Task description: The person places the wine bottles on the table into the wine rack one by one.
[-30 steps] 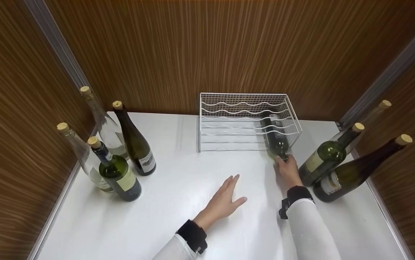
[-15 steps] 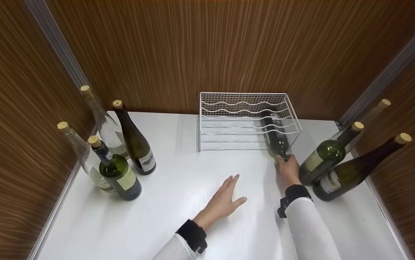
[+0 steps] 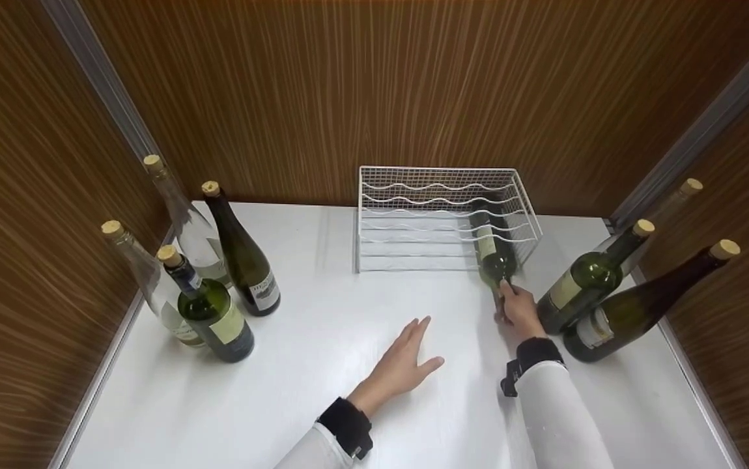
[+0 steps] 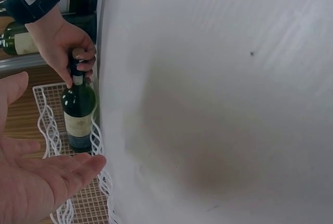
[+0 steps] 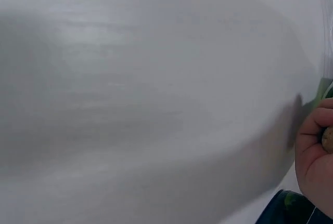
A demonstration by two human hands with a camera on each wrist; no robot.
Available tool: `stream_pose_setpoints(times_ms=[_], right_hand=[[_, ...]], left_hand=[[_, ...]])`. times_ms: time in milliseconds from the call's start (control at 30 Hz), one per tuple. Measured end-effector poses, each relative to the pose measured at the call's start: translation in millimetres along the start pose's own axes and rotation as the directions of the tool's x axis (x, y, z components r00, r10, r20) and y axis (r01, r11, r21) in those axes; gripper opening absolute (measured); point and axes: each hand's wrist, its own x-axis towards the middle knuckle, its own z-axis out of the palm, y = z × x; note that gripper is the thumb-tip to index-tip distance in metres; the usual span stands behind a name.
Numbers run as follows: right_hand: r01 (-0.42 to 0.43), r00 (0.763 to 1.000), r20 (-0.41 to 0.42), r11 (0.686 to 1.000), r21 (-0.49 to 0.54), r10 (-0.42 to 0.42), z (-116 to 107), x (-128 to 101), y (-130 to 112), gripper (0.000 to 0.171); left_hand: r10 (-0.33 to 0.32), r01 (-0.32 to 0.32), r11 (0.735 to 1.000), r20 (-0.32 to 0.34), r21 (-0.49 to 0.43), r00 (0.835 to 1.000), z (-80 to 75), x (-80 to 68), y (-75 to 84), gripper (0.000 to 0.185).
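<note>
Green bottle (image 3: pixel 494 251), right hand (image 3: pixel 520 309) apparently clasping, left (image 3: pixel 399 365) splayed

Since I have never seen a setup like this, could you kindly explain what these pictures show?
There is no robot here: a person works with two bare hands, wearing a black band on each wrist. The wide picture comes from a camera on the head, looking forward and down; the other two come from cameras on the wrists. The left one catches both hands, while the right one shows mostly the white table.

Four corked bottles stand on the left and three others on the right. Between them, at the back, sits a white wire rack. The right hand grips the neck of a green bottle lying in it. The left hand, fingers extended, holds nothing.
</note>
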Motion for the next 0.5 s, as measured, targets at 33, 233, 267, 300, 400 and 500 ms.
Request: stream_pose_setpoints(times_ms=[33, 233, 267, 300, 400, 500], right_hand=[[-0.002, 1.000, 0.010, 1.000, 0.005, 0.002, -0.3, 0.0, 0.2, 0.042], [-0.041, 0.996, 0.080, 0.995, 0.093, 0.033, -0.6, -0.8, 1.2, 0.048], [-0.048, 0.995, 0.095, 0.992, 0.118, 0.037, -1.0, -0.6, 1.6, 0.049], [-0.059, 0.993, 0.109, 0.988, 0.141, 0.044, -1.8, -0.3, 2.0, 0.049], [-0.073, 0.987, 0.158, 0.977, 0.203, 0.041, -6.0, 2.3, 4.0, 0.051], [-0.100, 0.977, 0.208, 0.966, 0.238, 0.050, -12.0, 4.5, 3.4, 0.052]], left_hand=[[-0.005, 0.005, 1.000, -0.002, -0.003, 1.000, 1.9, 0.5, 1.1, 0.077], [-0.024, 0.023, 1.000, -0.025, -0.011, 0.999, 13.8, 3.7, 6.7, 0.077], [-0.028, 0.027, 1.000, -0.027, -0.014, 0.999, 15.4, 4.2, 8.0, 0.077], [-0.029, 0.029, 0.999, -0.031, -0.015, 0.999, 17.6, 4.8, 9.2, 0.077], [-0.040, 0.039, 0.999, -0.039, -0.014, 0.998, 23.0, 6.4, 13.3, 0.076], [-0.038, 0.037, 0.999, -0.046, -0.011, 0.998, 28.2, 7.9, 17.3, 0.077]])
